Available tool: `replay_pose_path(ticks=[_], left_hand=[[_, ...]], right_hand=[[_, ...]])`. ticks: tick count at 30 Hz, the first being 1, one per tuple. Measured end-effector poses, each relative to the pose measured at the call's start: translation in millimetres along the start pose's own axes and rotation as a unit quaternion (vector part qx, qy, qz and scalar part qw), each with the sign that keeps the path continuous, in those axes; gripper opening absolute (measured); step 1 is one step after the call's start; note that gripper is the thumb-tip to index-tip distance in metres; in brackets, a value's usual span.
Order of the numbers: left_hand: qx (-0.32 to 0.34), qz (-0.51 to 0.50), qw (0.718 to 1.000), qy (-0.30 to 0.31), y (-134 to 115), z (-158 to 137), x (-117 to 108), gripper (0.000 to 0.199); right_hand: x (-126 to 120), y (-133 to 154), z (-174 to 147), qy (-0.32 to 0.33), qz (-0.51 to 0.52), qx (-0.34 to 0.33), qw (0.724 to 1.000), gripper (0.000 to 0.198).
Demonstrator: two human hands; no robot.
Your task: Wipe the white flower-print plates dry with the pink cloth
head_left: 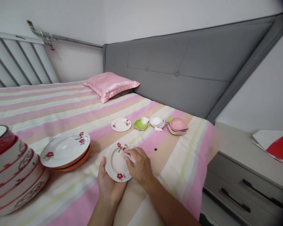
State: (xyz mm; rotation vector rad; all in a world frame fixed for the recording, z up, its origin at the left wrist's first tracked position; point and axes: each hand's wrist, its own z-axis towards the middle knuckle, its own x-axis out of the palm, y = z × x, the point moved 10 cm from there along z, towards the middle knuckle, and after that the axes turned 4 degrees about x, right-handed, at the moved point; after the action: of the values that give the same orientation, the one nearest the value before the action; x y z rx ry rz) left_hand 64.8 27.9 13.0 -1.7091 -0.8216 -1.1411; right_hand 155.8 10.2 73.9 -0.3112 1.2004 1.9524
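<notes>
My left hand (108, 185) holds a small white plate (114, 161) with red flowers and grey leaves, thumb at its left edge and palm beneath. My right hand (139, 164) is closed over the plate's right side, fingertips at its face. A bit of something pale shows between those fingers; its kind is unclear. Beyond the hands, a matching small plate (121, 124) lies on the striped bed. To its right come a green leaf-shaped dish (140, 124), a stack of small white bowls (156, 121) and a stack of pink fruit-shaped dishes (178, 124).
Larger flowered plates with orange undersides (65, 150) are stacked at left, beside a tall stack of red-and-white bowls (14, 172). A small black piece (155, 149) lies on the bed (85, 204). A pink pillow (112, 84), grey headboard (165, 59) and drawer cabinet (247, 185) stand farther out.
</notes>
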Motion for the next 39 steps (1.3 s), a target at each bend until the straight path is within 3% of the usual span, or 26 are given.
replay_pose_path(ticks=[5,11,19,27,39], left_hand=[[0.014,-0.012,1.000,-0.011,-7,1,-6,0.052],[0.015,-0.022,1.000,0.000,-10,3,-6,0.049],[-0.041,0.000,0.999,-0.006,7,-1,-1,0.043],[-0.061,0.018,0.998,-0.007,17,-2,2,0.036],[-0.059,0.033,0.998,-0.019,15,-3,1,0.042]], right_hand=[[8,4,-3,0.047,0.009,-0.021,0.999,0.018],[12,23,-10,0.100,0.053,-0.100,0.989,0.019],[5,36,-11,0.068,0.079,-0.151,0.983,0.021],[-5,20,-4,-0.010,0.057,-0.085,0.995,0.023],[-5,-3,0,-0.022,0.020,0.020,0.999,0.023]])
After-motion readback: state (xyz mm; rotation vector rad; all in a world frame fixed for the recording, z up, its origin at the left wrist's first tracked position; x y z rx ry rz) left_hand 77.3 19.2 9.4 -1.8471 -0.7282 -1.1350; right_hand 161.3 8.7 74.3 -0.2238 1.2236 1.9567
